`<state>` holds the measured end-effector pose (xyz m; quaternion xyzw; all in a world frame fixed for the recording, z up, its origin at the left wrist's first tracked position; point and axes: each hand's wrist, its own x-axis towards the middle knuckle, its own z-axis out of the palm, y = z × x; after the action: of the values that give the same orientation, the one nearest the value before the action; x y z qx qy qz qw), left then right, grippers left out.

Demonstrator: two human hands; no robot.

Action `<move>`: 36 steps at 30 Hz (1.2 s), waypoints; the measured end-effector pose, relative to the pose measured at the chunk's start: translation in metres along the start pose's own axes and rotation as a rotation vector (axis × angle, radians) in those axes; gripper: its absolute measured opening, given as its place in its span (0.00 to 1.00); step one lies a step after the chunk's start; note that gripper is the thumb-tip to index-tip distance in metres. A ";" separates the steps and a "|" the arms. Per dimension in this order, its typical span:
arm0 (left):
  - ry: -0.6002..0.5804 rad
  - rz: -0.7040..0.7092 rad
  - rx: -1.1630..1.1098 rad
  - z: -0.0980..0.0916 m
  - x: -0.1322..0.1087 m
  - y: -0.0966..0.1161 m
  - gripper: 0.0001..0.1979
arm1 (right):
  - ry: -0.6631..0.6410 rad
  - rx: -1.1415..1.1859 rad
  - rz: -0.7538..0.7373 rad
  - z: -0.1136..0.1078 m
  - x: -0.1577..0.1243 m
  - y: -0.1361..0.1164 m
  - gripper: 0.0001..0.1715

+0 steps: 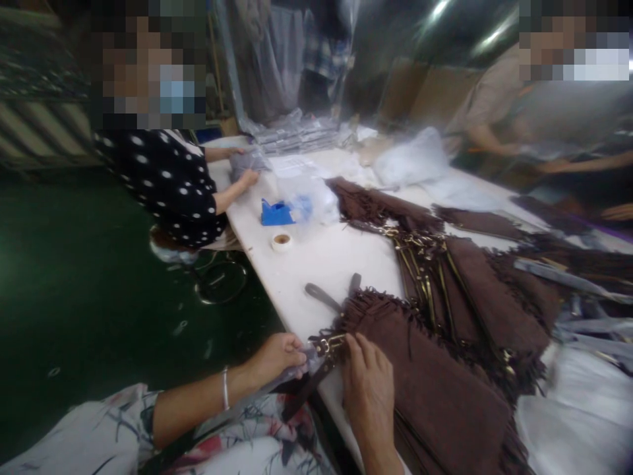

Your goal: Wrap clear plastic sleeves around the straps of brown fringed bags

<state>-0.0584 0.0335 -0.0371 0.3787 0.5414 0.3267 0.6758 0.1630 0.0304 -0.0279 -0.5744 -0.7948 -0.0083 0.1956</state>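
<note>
My left hand [279, 357], with a bracelet at the wrist, is closed on a strip of clear plastic wrap [310, 361] beside a gold buckle [324, 346]. My right hand [368, 377] lies on the near left edge of a brown fringed bag [440, 369], its fingertips beside the gold clasp. A dark strap [309, 390] hangs from the buckle over the table edge. At the bag's far end a dark loop [322, 295] rests on the white table [346, 257].
More brown fringed bags [475, 284] with gold zips lie to the right. A blue tape dispenser [277, 213] and tape roll [281, 243] stand farther off. White plastic bags [576, 415] lie near right. Two people work across and left of the table.
</note>
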 end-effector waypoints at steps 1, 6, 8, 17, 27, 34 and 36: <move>0.002 0.003 -0.005 0.003 0.003 -0.002 0.09 | 0.007 0.014 -0.004 0.000 -0.001 0.001 0.23; 0.010 0.045 -0.048 0.016 0.013 -0.001 0.11 | 0.059 0.097 -0.035 -0.002 -0.002 0.006 0.18; 0.023 0.071 -0.061 0.021 0.015 0.001 0.11 | 0.071 0.126 -0.038 -0.001 -0.003 0.009 0.17; -0.061 0.008 -0.120 0.032 0.001 0.013 0.19 | 0.113 0.253 0.001 -0.009 -0.009 0.010 0.16; -0.246 -0.207 0.177 0.004 -0.011 -0.018 0.17 | 0.175 0.266 0.029 0.000 -0.011 0.011 0.17; -0.012 0.107 0.604 0.015 0.000 -0.017 0.07 | 0.174 0.331 0.045 0.003 -0.014 0.014 0.18; -0.035 0.066 0.551 0.023 0.001 -0.011 0.07 | 0.167 0.333 0.039 0.002 -0.014 0.014 0.18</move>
<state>-0.0357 0.0257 -0.0440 0.5711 0.5857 0.1823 0.5455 0.1789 0.0227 -0.0375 -0.5466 -0.7551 0.0794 0.3533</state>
